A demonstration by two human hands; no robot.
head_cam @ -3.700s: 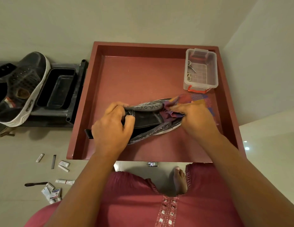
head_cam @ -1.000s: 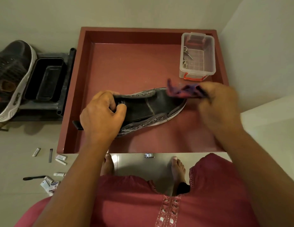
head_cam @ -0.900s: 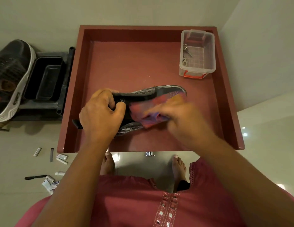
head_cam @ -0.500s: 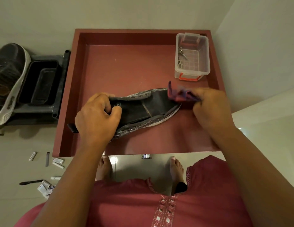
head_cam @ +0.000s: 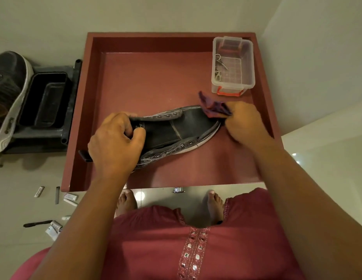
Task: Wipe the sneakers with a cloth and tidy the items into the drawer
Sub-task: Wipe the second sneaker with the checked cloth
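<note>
A dark grey sneaker (head_cam: 176,130) lies on its side in the open red drawer (head_cam: 147,77), toe pointing right. My left hand (head_cam: 115,144) grips its heel end, fingers curled over the collar. My right hand (head_cam: 244,122) holds a bunched purple and red cloth (head_cam: 213,107) at the sneaker's toe. A second dark sneaker (head_cam: 8,98) with a white sole lies outside the drawer at the far left.
A clear plastic box (head_cam: 232,65) with an orange latch holds keys in the drawer's back right corner. A black tray (head_cam: 44,100) sits left of the drawer. Several small tubes and packets (head_cam: 69,199) and a dark stick (head_cam: 37,223) lie on the floor. My bare feet stand below the drawer front.
My right hand swept the cloth back along the sneaker toward the heel, then returned to the toe. My left hand kept its grip on the heel end.
</note>
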